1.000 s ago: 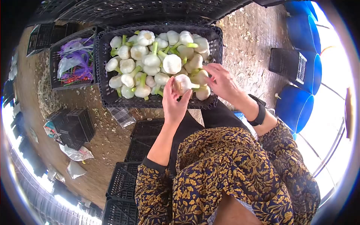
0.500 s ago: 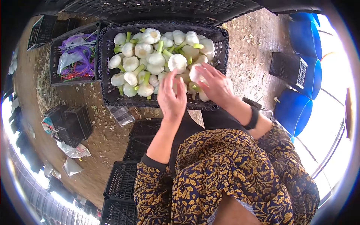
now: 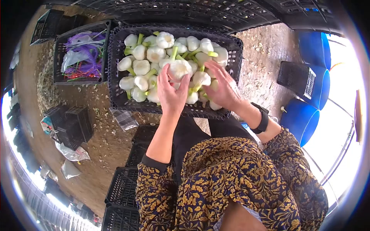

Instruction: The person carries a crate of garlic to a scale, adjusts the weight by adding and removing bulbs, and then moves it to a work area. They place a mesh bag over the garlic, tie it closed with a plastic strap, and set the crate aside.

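Observation:
A black plastic crate [image 3: 115, 101] filled with white garlic bulbs with short green stems stands in front of me. My left hand [image 3: 172, 94] has its thumb and fingers around a large garlic bulb [image 3: 180, 69], over the middle of the pile. My right hand [image 3: 224, 91] is over the right side of the pile, fingers apart and bent, with nothing gripped in it. Just left of its fingertips lies another garlic bulb [image 3: 201, 79], its stem pointing up. A dark band is around my right wrist.
To the left sits a crate with purple netting [image 3: 90, 57]. Stacked black crates [image 3: 123, 186] stand beside my legs at lower left. Blue barrels [image 3: 302, 119] and a black crate [image 3: 296, 79] line the right. A dark crate wall [image 3: 216, 13] rises behind the garlic. Scraps litter the floor.
My left hand has closed on a large garlic bulb. My right hand has come off the bulb at its fingertips. The whole view has shifted slightly.

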The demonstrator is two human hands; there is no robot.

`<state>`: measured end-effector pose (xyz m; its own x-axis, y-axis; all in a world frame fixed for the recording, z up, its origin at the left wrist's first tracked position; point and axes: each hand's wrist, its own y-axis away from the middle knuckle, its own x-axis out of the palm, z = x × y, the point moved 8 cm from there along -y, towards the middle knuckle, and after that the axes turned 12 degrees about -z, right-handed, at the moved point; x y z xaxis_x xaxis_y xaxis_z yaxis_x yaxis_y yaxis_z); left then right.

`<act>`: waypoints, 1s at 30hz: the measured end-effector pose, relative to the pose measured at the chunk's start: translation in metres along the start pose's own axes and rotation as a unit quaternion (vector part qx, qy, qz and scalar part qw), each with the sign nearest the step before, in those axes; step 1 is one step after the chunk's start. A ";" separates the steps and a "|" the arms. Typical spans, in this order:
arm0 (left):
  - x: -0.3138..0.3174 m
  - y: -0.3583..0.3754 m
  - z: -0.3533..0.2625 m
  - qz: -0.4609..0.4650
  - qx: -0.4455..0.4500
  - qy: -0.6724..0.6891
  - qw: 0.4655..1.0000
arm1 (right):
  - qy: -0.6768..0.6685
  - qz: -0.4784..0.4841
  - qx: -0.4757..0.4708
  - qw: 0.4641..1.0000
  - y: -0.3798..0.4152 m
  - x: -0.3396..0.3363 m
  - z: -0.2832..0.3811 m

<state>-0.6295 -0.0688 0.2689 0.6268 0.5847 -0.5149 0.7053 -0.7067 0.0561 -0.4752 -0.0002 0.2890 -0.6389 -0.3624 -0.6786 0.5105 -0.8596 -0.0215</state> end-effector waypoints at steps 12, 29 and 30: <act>-0.048 0.003 0.003 -0.063 0.142 -0.078 0.985 | 0.140 -0.118 0.028 0.983 -0.057 0.036 -0.008; -0.094 -0.033 0.063 -0.012 0.155 -0.325 0.933 | 0.252 0.012 -0.089 0.964 -0.050 0.068 0.028; -0.100 -0.035 0.067 -0.025 0.174 -0.312 0.934 | 0.194 -0.006 -0.124 0.973 -0.058 0.068 0.042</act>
<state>-0.7389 -0.1295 0.2618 0.2051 0.3502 -0.9139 0.5104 -0.8350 -0.2055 -0.5725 0.0104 0.2754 -0.4054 -0.1490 -0.9019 0.6579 -0.7326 -0.1747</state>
